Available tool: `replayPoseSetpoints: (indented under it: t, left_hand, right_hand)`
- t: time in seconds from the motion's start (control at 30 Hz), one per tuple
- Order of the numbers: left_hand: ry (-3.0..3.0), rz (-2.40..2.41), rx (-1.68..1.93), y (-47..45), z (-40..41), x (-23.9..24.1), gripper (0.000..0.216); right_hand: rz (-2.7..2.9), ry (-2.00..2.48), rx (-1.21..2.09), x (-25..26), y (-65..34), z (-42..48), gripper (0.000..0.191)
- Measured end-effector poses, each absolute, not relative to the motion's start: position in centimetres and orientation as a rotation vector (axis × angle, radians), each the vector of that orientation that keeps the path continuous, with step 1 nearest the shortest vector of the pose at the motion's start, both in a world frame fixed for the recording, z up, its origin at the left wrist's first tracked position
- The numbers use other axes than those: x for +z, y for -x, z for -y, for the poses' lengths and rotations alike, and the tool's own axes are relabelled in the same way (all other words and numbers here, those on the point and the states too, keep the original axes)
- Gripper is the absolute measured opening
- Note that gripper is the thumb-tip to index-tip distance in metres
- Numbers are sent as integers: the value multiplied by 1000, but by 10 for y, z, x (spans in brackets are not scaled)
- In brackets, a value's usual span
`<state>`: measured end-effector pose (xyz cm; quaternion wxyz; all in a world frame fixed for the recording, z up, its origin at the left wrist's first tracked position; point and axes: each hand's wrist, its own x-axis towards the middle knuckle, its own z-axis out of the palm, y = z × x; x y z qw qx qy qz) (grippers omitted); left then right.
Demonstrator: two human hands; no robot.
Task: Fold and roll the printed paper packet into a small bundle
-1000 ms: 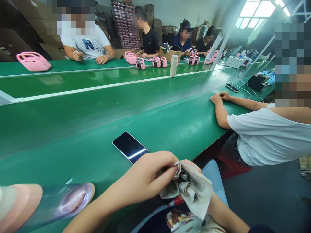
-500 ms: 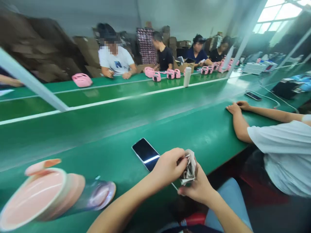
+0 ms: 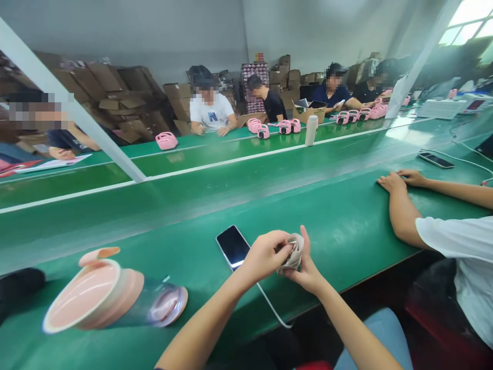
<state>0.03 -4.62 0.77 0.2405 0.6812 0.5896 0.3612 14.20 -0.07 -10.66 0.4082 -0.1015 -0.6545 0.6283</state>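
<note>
Between my two hands is a crumpled, pale grey-white bundle (image 3: 296,251) that looks like folded paper or thin cloth; what lies inside it cannot be made out. My left hand (image 3: 265,251) is closed, its thumb and fingers pinching into the bundle's upper opening. From the right and below, my right hand (image 3: 309,271) cups the bundle, one finger pointing up along its side. Just beyond my left wrist a smartphone (image 3: 232,245) lies face up on the green table (image 3: 339,221). A white cable (image 3: 271,303) runs from near the phone toward the table edge.
At the left stands a large pink-and-clear tumbler (image 3: 133,300) beside a dark object (image 3: 21,288). To my right a co-worker's hands (image 3: 398,180) rest on the table. Across the bench are a pale bottle (image 3: 311,131), pink devices (image 3: 285,127), other seated people and a slanted post (image 3: 88,121).
My view has swung left, so the scene shifts right. Both hands stay on the bundle, which now looks more compact and rounded. One right finger has straightened upward.
</note>
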Motion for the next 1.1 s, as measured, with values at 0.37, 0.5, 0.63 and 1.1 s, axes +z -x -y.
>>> replayPoseSetpoints:
  t: [0.37, 0.5, 0.63, 1.1]
  left_hand:
    - [-1540, -1404, 1657, 7, 27, 48, 34]
    - [-1406, -977, 2099, 17, 32, 62, 37]
    - [-1598, -975, 2075, 26, 44, 59, 46]
    - [-2047, -1250, 2207, 23, 24, 37, 49]
  right_hand:
    - [1646, 176, 1465, -33, -99, -69, 52]
    - [1646, -27, 1176, 14, -75, -77, 54]
    - [1582, -8, 976, 39, -71, -78, 55]
    - [1581, -1, 686, 49, -77, -82, 22]
